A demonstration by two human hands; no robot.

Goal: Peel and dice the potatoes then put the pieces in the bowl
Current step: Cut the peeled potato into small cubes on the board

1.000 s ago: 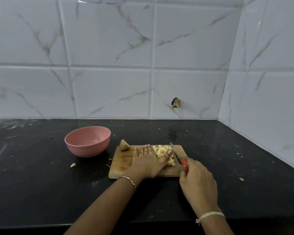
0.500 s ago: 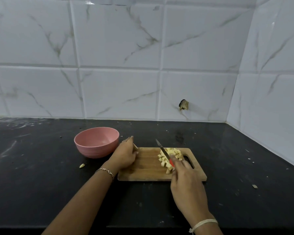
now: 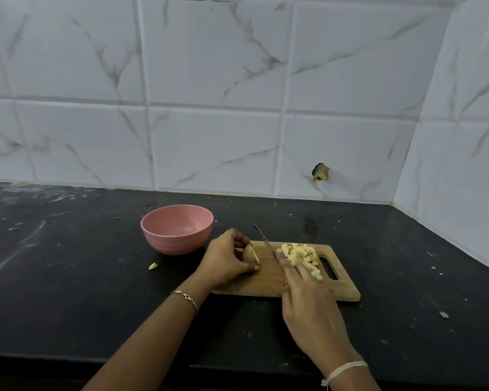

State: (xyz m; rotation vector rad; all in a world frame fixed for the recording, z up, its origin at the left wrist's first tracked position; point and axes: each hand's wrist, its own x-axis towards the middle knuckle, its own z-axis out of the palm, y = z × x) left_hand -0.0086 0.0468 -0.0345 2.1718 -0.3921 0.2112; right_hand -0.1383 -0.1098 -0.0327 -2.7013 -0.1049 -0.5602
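Note:
A wooden cutting board (image 3: 268, 280) lies on the black counter. My left hand (image 3: 226, 262) grips a potato chunk (image 3: 250, 253) at the board's left end, cut face turned right. My right hand (image 3: 308, 303) holds a knife (image 3: 264, 240) whose blade points up and left over the board, between the chunk and a pile of diced potato (image 3: 302, 256) on the board's right half. The handle is hidden in my hand. A pink bowl (image 3: 177, 232) stands just left of the board, with nothing visible inside.
A small potato scrap (image 3: 152, 266) lies on the counter below the bowl, and another scrap (image 3: 443, 314) sits at the right. Tiled walls meet in a corner at the back right. The counter's front edge runs below my forearms.
My left hand left the diced pile, went to the board's left end and picked up the potato chunk. The knife swung from the right of the pile to its left.

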